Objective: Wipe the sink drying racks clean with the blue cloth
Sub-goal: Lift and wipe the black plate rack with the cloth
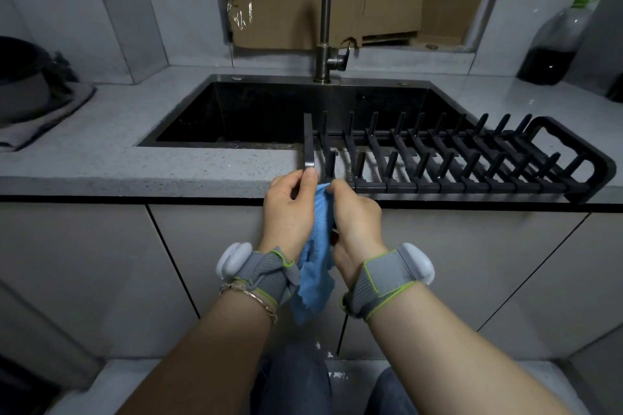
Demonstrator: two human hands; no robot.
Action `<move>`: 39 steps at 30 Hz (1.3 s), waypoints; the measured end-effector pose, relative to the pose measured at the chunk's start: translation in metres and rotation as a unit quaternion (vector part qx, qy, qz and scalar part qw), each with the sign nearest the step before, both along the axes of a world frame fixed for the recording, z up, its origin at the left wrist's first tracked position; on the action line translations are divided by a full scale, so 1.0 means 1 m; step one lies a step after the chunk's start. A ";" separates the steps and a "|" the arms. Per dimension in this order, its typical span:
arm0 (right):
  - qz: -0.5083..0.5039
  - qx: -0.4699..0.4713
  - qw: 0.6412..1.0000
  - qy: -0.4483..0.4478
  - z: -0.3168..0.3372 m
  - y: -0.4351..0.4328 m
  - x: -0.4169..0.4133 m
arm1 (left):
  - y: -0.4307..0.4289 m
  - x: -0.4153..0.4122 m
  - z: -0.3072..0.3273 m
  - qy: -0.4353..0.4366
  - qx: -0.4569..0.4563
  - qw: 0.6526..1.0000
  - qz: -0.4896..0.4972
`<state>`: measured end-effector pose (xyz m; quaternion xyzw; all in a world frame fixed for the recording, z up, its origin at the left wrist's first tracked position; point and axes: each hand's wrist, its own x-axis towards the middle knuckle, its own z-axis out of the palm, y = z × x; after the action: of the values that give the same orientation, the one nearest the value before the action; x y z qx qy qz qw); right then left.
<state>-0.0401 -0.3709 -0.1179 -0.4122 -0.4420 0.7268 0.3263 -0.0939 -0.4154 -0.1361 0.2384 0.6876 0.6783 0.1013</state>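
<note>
Two hands at the near left corner of the drying rack (472, 162).
The left hand (290, 209) pinches the rack's end bar; the right hand (354, 216) grips the blue cloth (315, 280), which hangs between the wrists. The rack lies across sink (256, 111) and bench (101, 158).

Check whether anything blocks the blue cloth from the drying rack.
Nothing visible does: the right hand holds the blue cloth beside the left end of the drying rack, which the left hand pinches.

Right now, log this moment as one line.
left hand: grips left end of drying rack | right hand: holds blue cloth beside it | rack: over right part of sink, front rail on counter
</note>
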 end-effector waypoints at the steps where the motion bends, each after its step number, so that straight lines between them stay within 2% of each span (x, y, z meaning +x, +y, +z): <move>1: 0.002 0.001 1.000 -0.001 0.000 0.000 0.000 | 0.000 0.000 0.000 0.003 -0.001 1.000 0.001; 8: -0.016 0.038 0.999 -0.009 -0.007 0.001 -0.001 | 0.000 0.002 0.001 0.012 -0.005 1.000 0.002; 14: -0.019 0.030 0.999 0.002 -0.005 0.000 -0.002 | 0.002 0.001 -0.002 0.016 -0.009 1.000 0.004; 19: 0.009 0.037 0.999 0.010 -0.010 0.001 0.004 | 0.001 0.001 -0.002 0.016 -0.010 1.000 -0.003; 27: -0.071 0.031 0.994 0.073 -0.018 0.012 0.024 | 0.000 0.002 -0.002 0.041 -0.017 0.999 0.004; 39: -0.067 0.036 0.997 0.012 -0.012 0.018 0.017 | -0.002 0.001 -0.004 0.064 -0.035 0.997 -0.001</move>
<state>-0.0230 -0.3533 -0.1304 -0.4202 -0.4354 0.6915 0.3946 -0.0933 -0.4178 -0.1398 0.2779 0.7160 0.6370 0.0662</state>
